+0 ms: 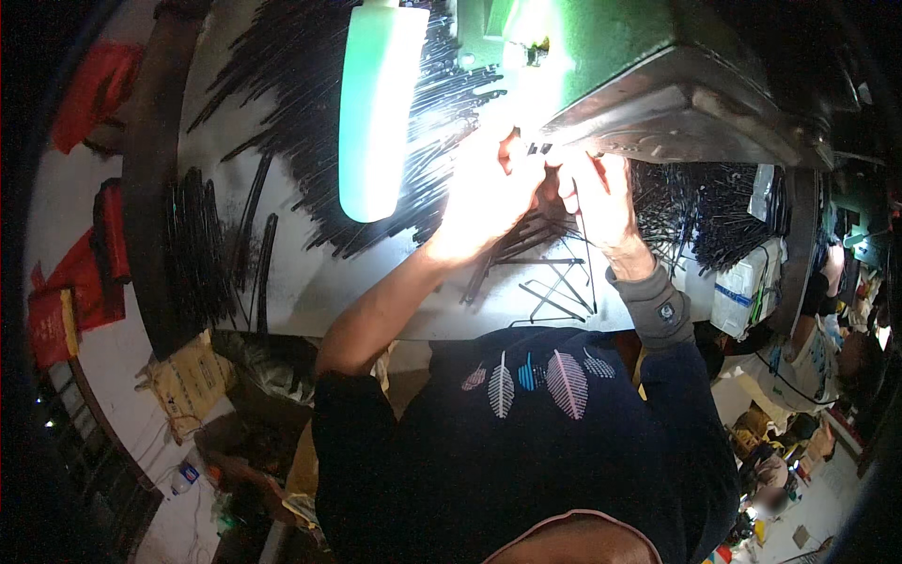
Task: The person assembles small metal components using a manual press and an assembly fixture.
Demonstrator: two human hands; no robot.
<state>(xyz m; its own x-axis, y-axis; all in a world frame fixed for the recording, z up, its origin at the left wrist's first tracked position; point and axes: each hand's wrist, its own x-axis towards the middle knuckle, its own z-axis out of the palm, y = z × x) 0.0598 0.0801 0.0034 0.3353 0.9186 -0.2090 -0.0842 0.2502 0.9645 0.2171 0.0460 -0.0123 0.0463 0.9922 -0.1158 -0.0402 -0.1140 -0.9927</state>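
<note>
My left hand is at the lit working point of a green machine, its fingers closed together. Strong glare washes it out, and what it grips is hidden. Small dark pieces show between the two hands. Close beside it, my right hand has its fingers pinched around a thin black rod, which hangs down toward the table's near edge. Several more thin black rods lie crossed on the pale table below the hands.
A large heap of black rods covers the table's left, with a bundle at the edge. More rods lie right, near a white box. A long pale-green rounded piece stands left of the machine. Other people are at far right.
</note>
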